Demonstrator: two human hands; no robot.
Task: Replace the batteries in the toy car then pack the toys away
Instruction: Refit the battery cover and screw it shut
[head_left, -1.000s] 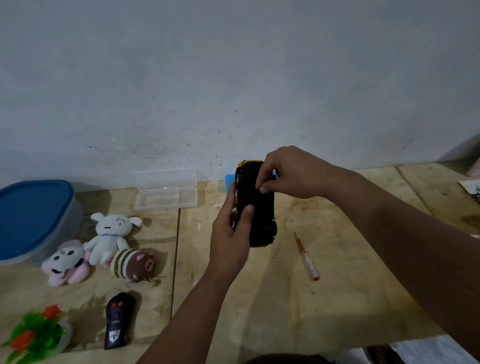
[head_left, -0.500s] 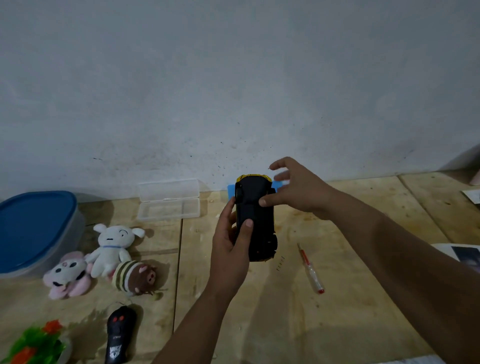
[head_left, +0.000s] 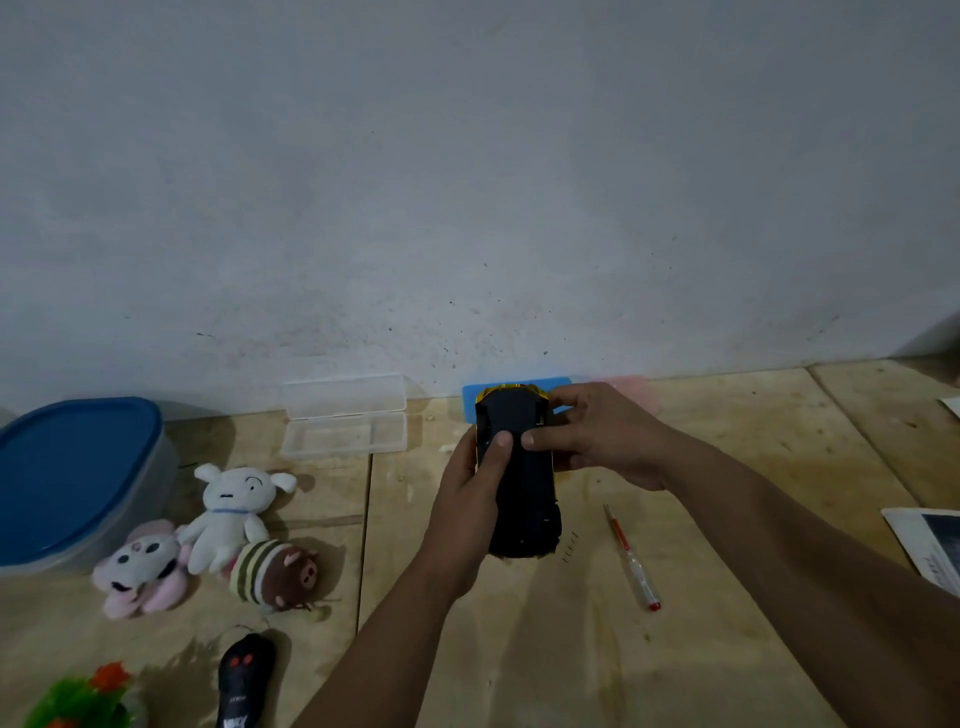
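Observation:
The toy car (head_left: 525, 499) is upside down above the wooden table (head_left: 571, 649), its black underside facing me and a yellow edge at the far end. My left hand (head_left: 467, 488) grips its left side, thumb on the underside. My right hand (head_left: 602, 441) holds the right side, thumb pressed next to the left thumb. A red-tipped screwdriver (head_left: 631, 558) lies on the table right of the car. A black remote control (head_left: 243, 680) lies at the lower left. An open clear plastic case (head_left: 345, 418) sits by the wall.
A blue-lidded container (head_left: 72, 478) stands at the far left. Beside it lie three plush toys: white (head_left: 231, 506), pink (head_left: 143, 566) and striped brown (head_left: 275, 571). A green and orange toy (head_left: 83, 701) is at the bottom left. A blue flat thing (head_left: 519, 392) lies behind the car; papers (head_left: 930, 545) at right.
My right hand has closed down onto the car's right side, its thumb now beside the left thumb on the underside. The view has tilted up a little.

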